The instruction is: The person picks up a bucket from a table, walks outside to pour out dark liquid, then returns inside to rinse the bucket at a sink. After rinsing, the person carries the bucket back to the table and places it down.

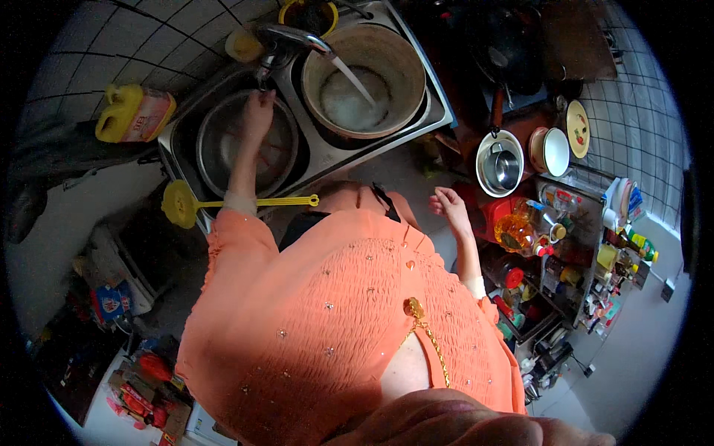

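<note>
My left hand (259, 111) reaches over a round metal basin (210, 160) in the left sink bowl. Its fingers are drawn together between the basin's far rim and the base of the faucet (305, 37); what they grip, if anything, is hidden. Water runs from the spout into a large deep pot (410, 93) in the right sink bowl, with some water at its bottom. Off to the right and away from the sink, my right hand (450, 206) hangs with loosely curled, parted fingers and nothing visible in it.
A yellow round-headed, long-handled tool (181, 204) lies near my left forearm. Left of the sink stands a yellow jug (134, 114). At right are a white bowl holding a metal cup (502, 169), a wok (506, 52), an oil bottle (513, 233) and crowded shelves (587, 275).
</note>
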A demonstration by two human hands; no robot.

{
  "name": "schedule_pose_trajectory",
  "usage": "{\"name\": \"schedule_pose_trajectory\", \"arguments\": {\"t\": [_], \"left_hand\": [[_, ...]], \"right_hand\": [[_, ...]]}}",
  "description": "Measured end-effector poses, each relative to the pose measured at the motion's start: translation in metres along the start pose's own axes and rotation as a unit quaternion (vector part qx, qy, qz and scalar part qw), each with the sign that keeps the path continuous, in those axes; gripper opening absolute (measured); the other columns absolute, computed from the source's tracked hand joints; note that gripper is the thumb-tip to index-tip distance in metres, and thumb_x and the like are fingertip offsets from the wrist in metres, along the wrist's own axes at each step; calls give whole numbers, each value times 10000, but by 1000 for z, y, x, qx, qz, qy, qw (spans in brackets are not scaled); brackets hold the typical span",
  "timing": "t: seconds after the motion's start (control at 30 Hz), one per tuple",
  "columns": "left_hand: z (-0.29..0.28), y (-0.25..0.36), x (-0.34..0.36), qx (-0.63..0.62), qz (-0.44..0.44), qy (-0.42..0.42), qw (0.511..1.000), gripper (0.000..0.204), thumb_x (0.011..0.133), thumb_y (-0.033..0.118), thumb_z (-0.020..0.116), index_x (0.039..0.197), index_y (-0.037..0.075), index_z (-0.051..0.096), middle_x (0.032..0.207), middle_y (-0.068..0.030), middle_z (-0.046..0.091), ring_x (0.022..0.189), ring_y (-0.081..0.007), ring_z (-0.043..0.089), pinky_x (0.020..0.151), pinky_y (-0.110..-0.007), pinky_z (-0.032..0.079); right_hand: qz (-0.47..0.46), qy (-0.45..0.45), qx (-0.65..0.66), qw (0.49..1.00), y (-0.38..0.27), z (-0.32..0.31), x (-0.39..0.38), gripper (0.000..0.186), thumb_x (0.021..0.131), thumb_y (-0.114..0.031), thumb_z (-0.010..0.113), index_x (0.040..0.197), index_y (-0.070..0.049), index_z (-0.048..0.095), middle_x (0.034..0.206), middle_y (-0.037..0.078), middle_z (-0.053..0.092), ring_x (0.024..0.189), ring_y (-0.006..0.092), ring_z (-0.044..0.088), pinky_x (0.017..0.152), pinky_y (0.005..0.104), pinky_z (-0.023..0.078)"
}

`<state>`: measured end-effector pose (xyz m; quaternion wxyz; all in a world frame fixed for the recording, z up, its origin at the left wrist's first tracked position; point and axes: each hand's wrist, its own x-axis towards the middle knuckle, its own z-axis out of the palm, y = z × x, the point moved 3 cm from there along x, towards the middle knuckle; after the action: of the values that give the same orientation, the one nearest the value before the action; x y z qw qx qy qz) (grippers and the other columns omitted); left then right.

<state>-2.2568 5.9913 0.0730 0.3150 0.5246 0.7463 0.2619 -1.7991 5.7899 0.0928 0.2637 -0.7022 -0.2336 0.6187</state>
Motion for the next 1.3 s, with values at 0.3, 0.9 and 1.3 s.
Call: {"name": "schedule_pose_trajectory", "arguments": {"t": [0.3,0.9,1.3], "left_hand": [[-13,52,13,24,-39,-67,997,422,866,339,493,1033,-44,551,965,-221,583,944,-358,551,770,-407,418],[-140,-114,-417,-299,-216,414,832,271,912,167,470,1136,24,524,1112,-85,555,971,-153,557,837,-270,453],[-17,-125,-607,-370,-348,432,745,296,896,203,500,1142,39,521,1106,-90,568,952,-161,573,819,-276,459]], "right_hand": [[-166,-43,15,985,-100,57,35,500,866,-184,562,1266,13,336,872,71,562,732,104,553,648,215,446],[-303,-179,-75,933,-188,36,112,432,612,-53,748,994,9,557,954,167,564,845,288,554,768,361,490],[-372,-171,-242,880,-258,27,46,404,822,-213,587,1117,38,475,1109,136,425,945,234,488,769,397,496]]}}
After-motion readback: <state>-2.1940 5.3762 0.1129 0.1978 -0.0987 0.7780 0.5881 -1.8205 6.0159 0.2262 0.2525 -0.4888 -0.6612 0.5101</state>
